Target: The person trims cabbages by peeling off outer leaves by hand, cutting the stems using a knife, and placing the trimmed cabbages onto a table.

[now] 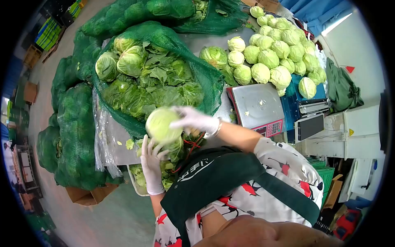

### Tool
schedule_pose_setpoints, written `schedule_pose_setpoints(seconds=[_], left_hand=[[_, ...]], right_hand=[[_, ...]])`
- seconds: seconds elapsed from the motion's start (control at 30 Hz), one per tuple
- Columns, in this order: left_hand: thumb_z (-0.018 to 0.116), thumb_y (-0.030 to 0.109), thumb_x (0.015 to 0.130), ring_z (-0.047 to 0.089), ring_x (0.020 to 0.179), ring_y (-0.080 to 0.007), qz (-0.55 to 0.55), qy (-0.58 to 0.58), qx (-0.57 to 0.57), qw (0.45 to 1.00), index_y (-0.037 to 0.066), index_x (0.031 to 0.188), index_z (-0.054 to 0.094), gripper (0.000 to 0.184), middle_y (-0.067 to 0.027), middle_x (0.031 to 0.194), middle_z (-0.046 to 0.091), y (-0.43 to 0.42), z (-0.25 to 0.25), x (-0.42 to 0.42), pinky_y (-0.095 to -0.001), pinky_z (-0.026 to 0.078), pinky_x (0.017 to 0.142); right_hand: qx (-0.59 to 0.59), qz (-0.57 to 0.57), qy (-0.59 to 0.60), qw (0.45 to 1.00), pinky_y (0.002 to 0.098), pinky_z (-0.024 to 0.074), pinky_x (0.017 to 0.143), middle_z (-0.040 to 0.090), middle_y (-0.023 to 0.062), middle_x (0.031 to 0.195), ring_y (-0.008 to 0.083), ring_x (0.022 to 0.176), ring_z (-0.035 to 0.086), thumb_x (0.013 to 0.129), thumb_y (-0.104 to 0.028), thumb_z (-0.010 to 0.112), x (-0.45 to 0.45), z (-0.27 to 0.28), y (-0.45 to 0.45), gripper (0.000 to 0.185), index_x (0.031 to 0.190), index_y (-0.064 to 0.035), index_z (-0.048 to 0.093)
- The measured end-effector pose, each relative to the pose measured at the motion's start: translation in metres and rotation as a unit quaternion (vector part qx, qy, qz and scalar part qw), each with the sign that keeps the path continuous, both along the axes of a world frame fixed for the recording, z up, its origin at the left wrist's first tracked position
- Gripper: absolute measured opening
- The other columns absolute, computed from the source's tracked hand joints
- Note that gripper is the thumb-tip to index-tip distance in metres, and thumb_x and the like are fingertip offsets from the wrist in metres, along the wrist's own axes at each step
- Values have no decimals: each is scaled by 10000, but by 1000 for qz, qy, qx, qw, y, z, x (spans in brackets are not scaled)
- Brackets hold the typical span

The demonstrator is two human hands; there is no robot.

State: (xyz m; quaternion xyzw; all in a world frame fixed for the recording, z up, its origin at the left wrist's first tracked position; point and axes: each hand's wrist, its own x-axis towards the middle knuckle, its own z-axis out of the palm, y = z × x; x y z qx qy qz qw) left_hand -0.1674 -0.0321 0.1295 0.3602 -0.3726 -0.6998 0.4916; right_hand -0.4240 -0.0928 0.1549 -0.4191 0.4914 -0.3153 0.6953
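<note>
A pale green cabbage (pixel 163 125), slightly blurred, is held by its right side in my right hand (pixel 193 120), which wears a white glove. Just below it is my left hand (pixel 152 162), also gloved, with its fingers spread; whether the fingertips touch the cabbage I cannot tell. Behind both hands lies an open green mesh sack (pixel 211 85) with loose outer leaves (pixel 164 76) and several cabbages (pixel 131 61) in it. Under my hands, a light-coloured bin (pixel 140 186) contains more leaves (pixel 168 168).
Trimmed cabbages (pixel 269 59) are piled at the back right. In front of them stands a weighing scale (pixel 258 106) with a red keypad panel. Full green mesh sacks (pixel 76 127) line the left side. A cardboard box (pixel 91 194) sits on the floor at lower left.
</note>
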Motion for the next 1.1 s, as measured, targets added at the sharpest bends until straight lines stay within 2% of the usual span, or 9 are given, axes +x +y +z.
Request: schedule_pose_setpoints(seconds=[0.13, 0.27, 0.5, 0.63, 0.7, 0.8, 0.83, 0.97, 1.1], left_hand=[[480, 371, 1051, 594, 1200, -290, 56, -62, 0, 997, -4, 1535, 336, 629, -186, 1428, 511, -17, 4, -9, -384, 516, 956], [473, 279, 1068, 602, 1188, -263, 103, -155, 24, 982, 14, 1507, 406, 518, -169, 1409, 541, -20, -15, 2, -364, 513, 949], [603, 108, 1006, 609, 1186, -221, 137, -233, 27, 962, 32, 1472, 461, 492, -150, 1368, 583, -36, -64, -6, -318, 499, 964], [722, 134, 921, 601, 1207, -237, 113, -402, -72, 906, 38, 1433, 514, 561, -173, 1330, 612, -58, -97, -23, -351, 482, 1004], [792, 292, 866, 599, 1218, -287, 73, -499, -130, 854, -3, 1439, 488, 712, -203, 1340, 600, -69, -120, -26, -368, 469, 1034], [852, 460, 760, 579, 1248, -328, 12, -625, -73, 777, -58, 1469, 414, 981, -244, 1342, 585, -83, -148, -37, -377, 461, 1056], [861, 486, 733, 578, 1249, -331, -16, -580, -22, 814, -74, 1476, 388, 1044, -257, 1349, 574, -87, -147, -31, -375, 464, 1056], [899, 506, 668, 588, 1231, -360, -94, -488, 55, 866, -55, 1520, 319, 1174, -296, 1392, 506, -90, -145, -12, -387, 477, 1054], [891, 412, 720, 600, 1179, -304, -49, -382, 83, 919, 27, 1516, 363, 1029, -215, 1359, 527, -31, -156, 14, -372, 513, 980]], right_hand=[[-140, -253, 113, 950, 195, 483, 414, 728, 115, 1029, 90, 632, 667, 794, -370, 853, -111, 11, -24, 672, 1311, -22, 602], [-258, -394, 342, 813, 329, 585, 793, 722, 154, 1115, 212, 930, 710, 732, -410, 893, -244, -29, -66, 802, 1321, 33, 575], [-105, -275, 709, 641, 462, 525, 941, 668, 310, 1192, 423, 1099, 667, 687, -671, 789, -390, -92, -97, 1059, 1368, 91, 513], [-48, -274, 749, 602, 462, 507, 973, 584, 317, 1325, 403, 1178, 622, 759, -548, 771, -391, -104, -99, 825, 1334, 11, 578], [-318, -329, 715, 529, 439, 524, 926, 628, 220, 1305, 345, 1092, 664, 899, -348, 717, -355, -99, -86, 478, 1233, -12, 657], [-333, -310, 461, 761, 246, 519, 766, 726, 95, 1014, 107, 857, 666, 970, -195, 685, -221, -54, -47, 257, 1140, -4, 706], [-224, -305, 221, 899, 262, 529, 711, 731, 97, 976, 105, 812, 678, 965, -203, 690, -159, -34, -28, 254, 1126, -8, 717], [-3, -23, 170, 985, 204, 494, 508, 727, 23, 942, 56, 634, 648, 944, -246, 715, -58, -90, 15, 362, 1227, -23, 670], [70, -6, 127, 989, 207, 470, 459, 672, 6, 854, 56, 611, 624, 964, -245, 662, -5, -150, 33, 381, 1259, -6, 628]])
